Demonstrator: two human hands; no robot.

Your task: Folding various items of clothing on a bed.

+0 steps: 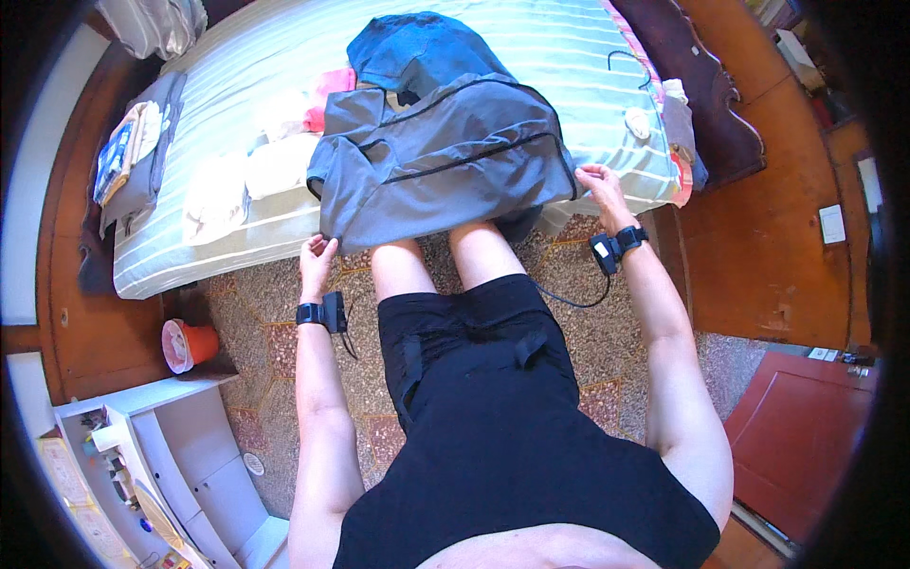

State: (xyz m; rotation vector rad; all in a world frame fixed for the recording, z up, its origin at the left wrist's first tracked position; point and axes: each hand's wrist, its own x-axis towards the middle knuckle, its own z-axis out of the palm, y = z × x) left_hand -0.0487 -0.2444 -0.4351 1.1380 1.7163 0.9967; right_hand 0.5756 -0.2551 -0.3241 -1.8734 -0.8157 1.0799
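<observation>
A grey garment with black piping (455, 163) is spread across the near side of a bed, its near edge reaching over my knees. At its near left corner, my left hand (317, 257) pinches the cloth between thumb and fingers. The far right corner, along the black-trimmed edge, is held between the fingertips of my right hand (603, 190). Just beyond lies a crumpled dark blue garment (426, 53), partly covered by the grey one. A pink folded cloth (330, 96) and white folded clothes (281, 167) rest on the left of it.
The bed (234, 64) has a striped light green sheet. A black hanger (633, 64) and a small white bundle (636, 123) lie at its right. Folded clothes (135, 156) hang over the left end. An orange wastebasket (195, 343) stands on the floor near a white shelf unit (192, 455).
</observation>
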